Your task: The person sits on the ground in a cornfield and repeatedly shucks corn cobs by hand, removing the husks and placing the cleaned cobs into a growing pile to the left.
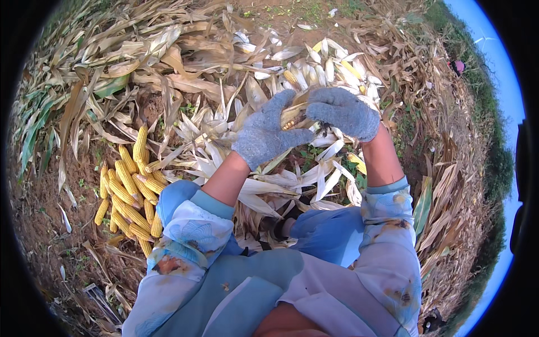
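Note:
A partly husked ear of corn point(294, 114) is between my hands, with a few orange kernels bare at its lower end. My left hand point(267, 131), in a grey knit glove, has the ear between its fingers and outstretched thumb. My right hand point(344, 113), gloved likewise, has its curled fingers against the husk at the ear's other side; its fingertips are partly hidden. Dark, dry silk point(323, 127) hangs below the right fingers. Under both hands lie pale, opened corn husks point(269, 185).
Bare yellow corn cobs point(128, 189) are piled at the left, beside my knee. Ahead lies a heap of husked and half-husked ears point(332, 69). Dry cornstalks point(177, 46) cover the ground at upper left and along the right. A person in pink point(458, 66) is far off at right.

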Demonstrator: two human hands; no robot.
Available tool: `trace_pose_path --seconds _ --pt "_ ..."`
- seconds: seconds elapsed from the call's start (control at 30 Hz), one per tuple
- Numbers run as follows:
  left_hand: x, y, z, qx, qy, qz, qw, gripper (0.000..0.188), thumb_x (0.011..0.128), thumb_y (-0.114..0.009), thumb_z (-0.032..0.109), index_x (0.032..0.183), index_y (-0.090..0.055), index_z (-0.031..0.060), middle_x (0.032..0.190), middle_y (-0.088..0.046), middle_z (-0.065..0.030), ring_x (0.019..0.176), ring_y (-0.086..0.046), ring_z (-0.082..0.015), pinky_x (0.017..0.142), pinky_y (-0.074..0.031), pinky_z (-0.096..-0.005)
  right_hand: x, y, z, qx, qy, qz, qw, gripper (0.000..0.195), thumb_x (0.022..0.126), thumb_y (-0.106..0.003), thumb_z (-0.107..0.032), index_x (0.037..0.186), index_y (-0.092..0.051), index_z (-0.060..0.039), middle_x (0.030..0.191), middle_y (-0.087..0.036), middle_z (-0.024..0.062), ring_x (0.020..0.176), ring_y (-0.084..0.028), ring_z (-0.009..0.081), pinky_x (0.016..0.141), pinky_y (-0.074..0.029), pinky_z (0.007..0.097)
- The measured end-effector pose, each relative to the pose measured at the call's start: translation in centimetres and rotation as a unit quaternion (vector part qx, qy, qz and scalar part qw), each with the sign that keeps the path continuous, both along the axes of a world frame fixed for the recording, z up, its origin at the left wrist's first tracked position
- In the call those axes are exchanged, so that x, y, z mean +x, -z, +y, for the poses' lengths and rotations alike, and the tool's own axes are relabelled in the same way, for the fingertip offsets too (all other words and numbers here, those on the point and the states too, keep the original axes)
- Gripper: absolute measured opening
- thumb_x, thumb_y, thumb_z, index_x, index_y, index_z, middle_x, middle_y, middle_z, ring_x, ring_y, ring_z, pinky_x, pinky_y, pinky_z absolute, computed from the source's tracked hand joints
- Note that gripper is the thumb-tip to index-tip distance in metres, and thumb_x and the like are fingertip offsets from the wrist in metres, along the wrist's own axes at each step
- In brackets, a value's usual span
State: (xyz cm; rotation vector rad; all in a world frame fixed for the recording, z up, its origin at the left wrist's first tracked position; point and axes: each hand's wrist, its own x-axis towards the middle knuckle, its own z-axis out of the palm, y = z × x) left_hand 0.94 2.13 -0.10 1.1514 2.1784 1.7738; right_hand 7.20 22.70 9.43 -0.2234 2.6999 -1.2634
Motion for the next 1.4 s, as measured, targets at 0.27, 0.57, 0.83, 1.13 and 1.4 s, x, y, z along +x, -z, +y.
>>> trace_pose_path --seconds 0.27,0.57,0.83,1.13,1.4 --pt "1.9 0.1 -2.3 0.056 -0.116 -0.123 0.984 0.058 0.089 -0.07 0.037 0.13 -0.054 -0.002 0.117 -0.063 -0.022 0.106 -0.061 -0.0312 0.093 -0.047 -0.0377 6.2 4.5 -5.2 -0.149 0.171 -0.011 0.974 0.048 0.094 -0.067 -0.026 0.131 -0.053 0.0009 0.113 -0.063 0.0118 0.097 -0.062 0.018 0.086 -0.053 0.0324" --pt "-0.2 6.8 -1.1 0.033 -0.223 0.182 0.957 0.034 0.102 -0.044 0.015 0.13 -0.055 -0.0008 0.129 -0.059 -0.0209 0.123 -0.054 -0.0378 0.105 -0.042 -0.0423 6.1 8.1 -13.6 0.03 0.2 -0.011 0.979 0.091 0.076 -0.082 -0.036 0.145 -0.034 0.0009 0.136 -0.051 0.0215 0.125 -0.053 0.0301 0.105 -0.042 0.0388" --pt "-1.6 1.4 -5.6 0.071 -0.096 -0.024 0.993 0.029 0.096 -0.058 0.016 0.123 -0.065 0.0076 0.129 -0.06 -0.0163 0.121 -0.056 -0.0336 0.106 -0.042 -0.0409 6.4 8.2 -11.1 0.067 0.182 0.036 0.98 0.084 0.075 -0.079 -0.037 0.139 -0.041 0.0015 0.127 -0.057 0.0245 0.116 -0.059 0.0367 0.098 -0.047 0.0402" --pt "-2.4 1.6 -5.3 0.147 -0.055 -0.179 0.971 0.041 0.092 -0.068 0.021 0.124 -0.061 -0.0037 0.123 -0.064 -0.0191 0.114 -0.061 -0.0255 0.099 -0.047 -0.0343 6.6 6.5 -10.7 0.066 0.183 -0.033 0.98 0.088 0.075 -0.081 -0.034 0.142 -0.037 0.0026 0.132 -0.054 0.022 0.121 -0.055 0.0312 0.103 -0.044 0.0394" --pt "-1.8 0.7 -5.6 0.187 -0.05 -0.269 0.943 0.038 0.092 -0.069 0.018 0.123 -0.062 -0.0022 0.114 -0.067 -0.0115 0.105 -0.061 -0.0159 0.093 -0.049 -0.0288 7.2 6.8 -10.1 0.093 0.161 0.028 0.982 0.09 0.074 -0.079 -0.044 0.142 -0.039 0.0006 0.13 -0.056 0.024 0.115 -0.06 0.0378 0.098 -0.048 0.0417"
